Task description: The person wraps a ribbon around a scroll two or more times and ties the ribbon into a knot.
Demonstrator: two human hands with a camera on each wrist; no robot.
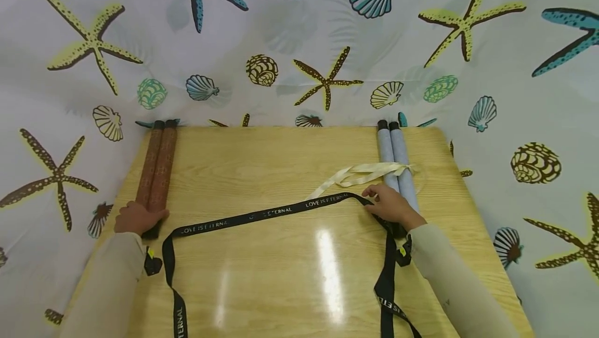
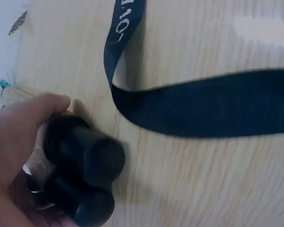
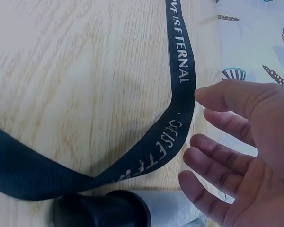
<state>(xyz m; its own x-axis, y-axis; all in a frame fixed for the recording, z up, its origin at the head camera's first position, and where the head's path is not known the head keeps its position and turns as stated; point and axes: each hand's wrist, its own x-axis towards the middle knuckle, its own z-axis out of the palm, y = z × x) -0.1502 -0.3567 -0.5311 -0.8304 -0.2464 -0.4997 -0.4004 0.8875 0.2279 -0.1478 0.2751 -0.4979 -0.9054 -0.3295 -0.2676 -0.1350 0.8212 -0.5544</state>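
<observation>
Two brown patterned rolls (image 1: 158,166) with black ends lie side by side at the left of the table. My left hand (image 1: 138,217) grips them near their near end, thumb over the top, as the left wrist view shows. A long black ribbon (image 1: 262,216) lettered "LOVE IS ETERNAL" runs across the table and bends toward me at both sides. At its right bend is my right hand (image 1: 390,205), fingers loosely bent. In the right wrist view the thumb tip is right at the ribbon's edge (image 3: 183,71). Two pale blue-grey rolls (image 1: 386,145) lie partly under that hand.
A cream ribbon (image 1: 369,168) lies in loops across the blue-grey rolls. The wooden table (image 1: 262,166) is bordered at the back and sides by white cloth (image 1: 224,52) printed with starfish and shells. The black ribbon's tails trail toward the near side, the right one twisted.
</observation>
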